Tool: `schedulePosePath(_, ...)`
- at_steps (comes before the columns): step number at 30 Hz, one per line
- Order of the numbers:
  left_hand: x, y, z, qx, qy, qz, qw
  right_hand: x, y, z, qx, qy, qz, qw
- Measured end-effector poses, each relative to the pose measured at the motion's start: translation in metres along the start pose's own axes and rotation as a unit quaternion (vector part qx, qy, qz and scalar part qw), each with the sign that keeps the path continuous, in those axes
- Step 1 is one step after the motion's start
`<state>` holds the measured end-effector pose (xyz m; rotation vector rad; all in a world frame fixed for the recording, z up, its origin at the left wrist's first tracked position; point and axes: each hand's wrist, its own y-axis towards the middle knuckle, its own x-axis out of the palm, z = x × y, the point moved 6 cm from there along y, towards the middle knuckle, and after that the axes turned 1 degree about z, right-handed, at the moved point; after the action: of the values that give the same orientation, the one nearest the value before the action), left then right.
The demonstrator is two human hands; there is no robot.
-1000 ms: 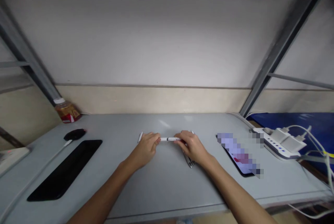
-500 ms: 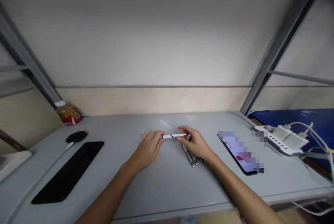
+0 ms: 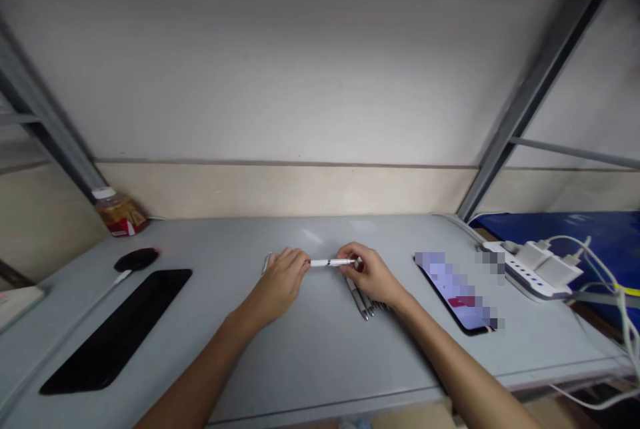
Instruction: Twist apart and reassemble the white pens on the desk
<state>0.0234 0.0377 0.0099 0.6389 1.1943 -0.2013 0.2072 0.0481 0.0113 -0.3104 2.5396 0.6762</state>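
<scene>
A white pen (image 3: 330,262) is held level just above the grey table (image 3: 310,349), between my two hands. My left hand (image 3: 280,282) pinches its left end with fingers closed. My right hand (image 3: 373,275) pinches its right end, fingers curled. Several silver-grey pens (image 3: 361,299) lie on the table under and beside my right hand. Another small white piece (image 3: 266,262) lies just left of my left hand.
A black keyboard (image 3: 117,329) and a black mouse (image 3: 135,259) lie at the left. A bottle with a red label (image 3: 117,214) stands at the back left. A phone (image 3: 457,292) lies right of my hands; a white power strip (image 3: 530,269) with chargers sits beyond it.
The pen has risen a little and shifted right between my hands. My right hand has pulled back along it to its right end. The view has drifted slightly.
</scene>
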Motion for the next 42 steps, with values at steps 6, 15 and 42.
schedulePosePath(6, -0.003, 0.000, 0.001, -0.011, 0.001, 0.006, 1.000, 0.001, 0.000, 0.006, 0.049, 0.031, -0.014, 0.998)
schedulePosePath(15, -0.006, 0.000, 0.004, -0.022, -0.019, 0.005, 1.000, -0.002, 0.001, 0.007, 0.042, 0.055, -0.002, 0.998)
schedulePosePath(42, 0.001, -0.001, 0.003, -0.026, -0.032, -0.020, 0.999, -0.002, 0.000, -0.009, -0.102, -0.100, 0.022, 0.989)
